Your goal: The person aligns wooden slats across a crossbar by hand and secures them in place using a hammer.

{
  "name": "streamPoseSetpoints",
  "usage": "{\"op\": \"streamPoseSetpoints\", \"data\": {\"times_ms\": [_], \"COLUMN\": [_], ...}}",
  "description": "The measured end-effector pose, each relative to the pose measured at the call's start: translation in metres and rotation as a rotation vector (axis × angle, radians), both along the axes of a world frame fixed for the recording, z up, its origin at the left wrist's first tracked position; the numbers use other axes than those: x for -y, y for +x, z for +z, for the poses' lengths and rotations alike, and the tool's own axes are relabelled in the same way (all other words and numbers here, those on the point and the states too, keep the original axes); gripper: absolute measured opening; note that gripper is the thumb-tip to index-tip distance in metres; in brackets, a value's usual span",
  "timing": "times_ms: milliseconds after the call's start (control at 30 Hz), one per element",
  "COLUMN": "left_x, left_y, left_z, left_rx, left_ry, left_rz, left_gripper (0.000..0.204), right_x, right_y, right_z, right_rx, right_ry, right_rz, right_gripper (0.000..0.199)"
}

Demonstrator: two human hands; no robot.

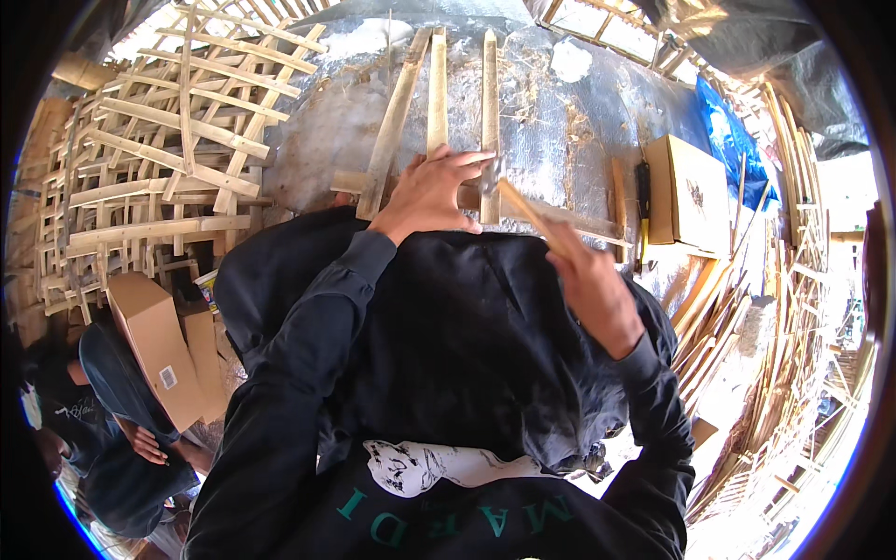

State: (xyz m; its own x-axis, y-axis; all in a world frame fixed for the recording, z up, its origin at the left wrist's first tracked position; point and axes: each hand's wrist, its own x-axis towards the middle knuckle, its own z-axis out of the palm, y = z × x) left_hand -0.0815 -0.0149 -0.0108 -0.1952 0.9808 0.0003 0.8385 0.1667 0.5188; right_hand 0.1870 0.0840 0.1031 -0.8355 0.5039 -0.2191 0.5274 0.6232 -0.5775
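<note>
My right hand (597,289) is closed around the wooden handle of a hammer (523,205). The hammer's head is at the near end of the rightmost of three long wooden slats (491,103). My left hand (429,194) lies spread over the near ends of the slats, its fingers and thumb stretched toward the hammer head. Beneath it is the middle slat (438,89); the left slat (394,126) lies at a slant beside it. A crosswise strip (569,222) runs under the slats' near ends, partly hidden by my left hand. Any nail is too small to make out.
Lattice panels of slats (177,140) are stacked at the left. A cardboard box (154,345) stands near a seated person (131,420). Another cardboard box (686,196), a yellow-and-black tool (643,215) and a blue sheet (728,131) are at the right, with loose sticks (709,327) nearer.
</note>
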Motion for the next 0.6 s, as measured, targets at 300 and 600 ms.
{"op": "streamPoseSetpoints", "data": {"times_ms": [300,600], "left_x": [-0.001,0.001], "left_y": [0.001,-0.002], "left_z": [0.004,0.001], "left_rx": [0.04,0.013], "left_ry": [0.006,0.021], "left_rz": [-0.03,-0.005], "left_gripper": [0.111,0.113], "right_x": [0.001,0.026], "right_y": [0.005,0.002], "right_z": [-0.004,-0.015], "right_rx": [-0.521,-0.155], "right_ry": [0.358,0.145], "right_rz": [-0.248,-0.068], "right_gripper": [0.049,0.051]}}
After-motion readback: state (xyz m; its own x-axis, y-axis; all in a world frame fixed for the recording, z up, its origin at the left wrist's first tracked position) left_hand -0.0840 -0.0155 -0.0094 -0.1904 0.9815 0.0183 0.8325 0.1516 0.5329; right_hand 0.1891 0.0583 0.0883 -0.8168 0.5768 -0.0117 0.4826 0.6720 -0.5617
